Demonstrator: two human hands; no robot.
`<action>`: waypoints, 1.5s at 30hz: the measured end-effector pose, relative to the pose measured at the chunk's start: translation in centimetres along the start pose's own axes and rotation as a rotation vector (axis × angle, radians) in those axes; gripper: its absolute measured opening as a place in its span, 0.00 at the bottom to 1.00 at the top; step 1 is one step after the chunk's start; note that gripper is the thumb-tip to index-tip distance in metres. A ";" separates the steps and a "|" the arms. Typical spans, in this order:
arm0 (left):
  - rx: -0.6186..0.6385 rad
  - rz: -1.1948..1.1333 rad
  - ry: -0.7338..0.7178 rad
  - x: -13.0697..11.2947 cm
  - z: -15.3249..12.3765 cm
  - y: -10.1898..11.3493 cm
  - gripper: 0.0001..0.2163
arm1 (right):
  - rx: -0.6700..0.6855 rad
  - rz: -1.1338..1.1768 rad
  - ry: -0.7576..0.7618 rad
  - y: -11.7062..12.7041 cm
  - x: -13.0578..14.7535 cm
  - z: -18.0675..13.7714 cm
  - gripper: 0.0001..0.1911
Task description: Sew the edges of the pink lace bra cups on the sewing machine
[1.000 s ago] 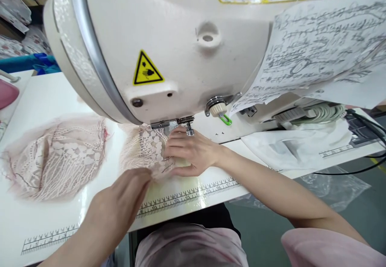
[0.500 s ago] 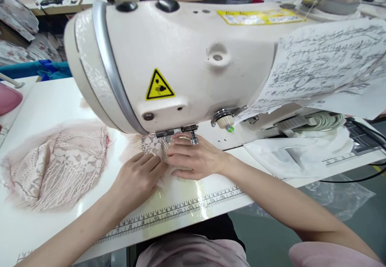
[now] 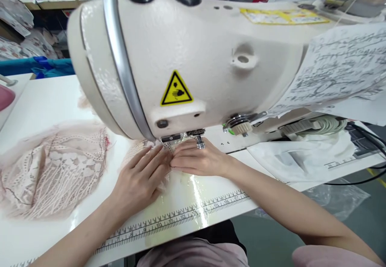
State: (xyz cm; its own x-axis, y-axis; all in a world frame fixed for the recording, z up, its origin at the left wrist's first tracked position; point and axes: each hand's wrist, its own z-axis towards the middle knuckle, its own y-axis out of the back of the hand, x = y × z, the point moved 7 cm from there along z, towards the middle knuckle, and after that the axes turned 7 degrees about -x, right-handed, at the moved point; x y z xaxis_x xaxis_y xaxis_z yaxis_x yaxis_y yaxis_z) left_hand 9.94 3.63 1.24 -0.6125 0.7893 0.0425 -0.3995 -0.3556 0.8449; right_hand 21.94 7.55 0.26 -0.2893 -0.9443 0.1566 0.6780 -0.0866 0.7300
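Observation:
Under the head of a white sewing machine [image 3: 199, 62] lies a pale pink lace piece [image 3: 132, 150], mostly covered by my hands. My left hand [image 3: 141, 174] rests flat on it, fingers stretched forward and slightly apart, tips just left of the presser area. My right hand [image 3: 202, 158] is on the other side, fingers together and bent at the lace's edge, close below the machine's metal screw [image 3: 200, 141]. Its fingertips are partly hidden, and the needle cannot be made out. The two hands nearly touch.
Another pink lace piece [image 3: 66, 170] with dark red stitching lies at the left. A printed ruler strip [image 3: 169, 220] runs along the table's front edge. White cloth [image 3: 298, 158] and a coiled pale green band [image 3: 325, 124] lie at the right. Handwritten paper [image 3: 337, 66] hangs on the machine.
My left hand's fingers have gone from curled to stretched out flat over the lace. My right hand's fingers have drawn closer together. The view has shifted, so the machine appears further right.

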 end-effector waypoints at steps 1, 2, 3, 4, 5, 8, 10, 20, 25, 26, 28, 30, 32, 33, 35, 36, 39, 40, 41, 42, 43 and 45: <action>0.015 -0.017 0.014 0.1 -0.1 -0.3 0.13 | -0.011 -0.016 -0.012 0.2 0.1 0.1 0.07; 0.024 -0.025 0.028 0.2 -0.2 -0.5 0.14 | -0.014 -0.029 -0.019 0.3 0.1 0.2 0.08; 0.030 -0.024 0.040 0.3 -0.2 -0.7 0.14 | -0.009 -0.036 -0.022 0.3 0.2 0.3 0.08; 0.032 -0.018 0.049 0.3 -0.2 -0.8 0.14 | 0.002 -0.038 -0.020 0.2 0.2 0.4 0.08; 0.032 -0.009 0.055 0.3 -0.2 -0.9 0.14 | 0.017 -0.040 -0.020 0.2 0.2 0.4 0.09; 0.018 0.004 0.065 0.3 0.0 -0.8 0.13 | 0.053 -0.043 -0.023 -0.1 0.1 0.5 0.10; 0.011 0.005 0.071 0.4 0.0 -0.7 0.12 | 0.046 -0.057 -0.026 -0.1 0.0 0.5 0.10; 0.020 0.001 0.095 0.6 0.3 -0.9 0.12 | 0.171 -0.247 -0.068 -0.3 0.1 0.4 0.11; 0.031 0.005 0.090 0.6 0.4 -1.0 0.13 | 0.159 -0.234 -0.084 -0.4 -0.4 0.5 0.11; 0.032 0.006 0.090 0.5 0.5 -1.1 0.13 | 0.138 -0.215 -0.082 -0.3 -0.5 0.4 0.11; 0.030 0.004 0.092 0.5 0.5 -1.1 0.13 | 0.102 -0.174 -0.079 -0.2 -0.8 0.4 0.12; 0.030 0.004 0.098 0.5 0.6 -1.2 0.13 | 0.082 -0.140 -0.084 -0.3 -1.1 0.2 0.12; 0.034 0.003 0.106 0.5 0.6 -1.3 0.13 | 0.072 -0.129 -0.104 -0.3 -1.4 0.1 0.12; 0.037 0.002 0.110 0.6 0.6 -1.4 0.13 | 0.068 -0.129 -0.111 -0.2 -1.5 0.0 0.12; 0.040 -0.004 0.114 0.6 0.6 -1.5 0.13 | 0.058 -0.139 -0.110 -0.1 -1.6 0.0 0.12; 0.040 -0.006 0.114 0.7 0.6 -1.5 0.13 | 0.051 -0.154 -0.104 -0.1 -1.6 0.0 0.11; 0.045 -0.012 0.112 0.7 0.5 -1.7 0.13 | 0.020 -0.208 -0.081 0.2 -1.5 0.0 0.11; 0.045 -0.012 0.109 0.7 0.5 -1.7 0.14 | 0.012 -0.218 -0.077 0.3 -1.5 0.1 0.11; 0.044 -0.013 0.105 0.7 0.5 -1.7 0.14 | 0.006 -0.224 -0.076 0.3 -1.5 0.1 0.11; 0.042 -0.014 0.100 0.7 0.5 -1.7 0.14 | 0.001 -0.227 -0.077 0.3 -1.5 0.2 0.11; 0.040 -0.014 0.093 0.7 0.5 -1.7 0.14 | 0.000 -0.228 -0.078 0.4 -1.6 0.2 0.11; 0.042 -0.009 0.079 0.6 0.5 -1.6 0.13 | 0.008 -0.229 -0.072 0.3 -1.4 0.3 0.10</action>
State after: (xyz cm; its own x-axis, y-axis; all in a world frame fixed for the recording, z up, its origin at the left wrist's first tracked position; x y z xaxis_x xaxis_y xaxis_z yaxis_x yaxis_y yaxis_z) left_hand 10.55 4.97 0.23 -0.6618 0.7497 -0.0061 -0.3775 -0.3262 0.8667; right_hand 22.36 8.95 0.50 -0.4824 -0.8753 0.0331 0.5838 -0.2931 0.7571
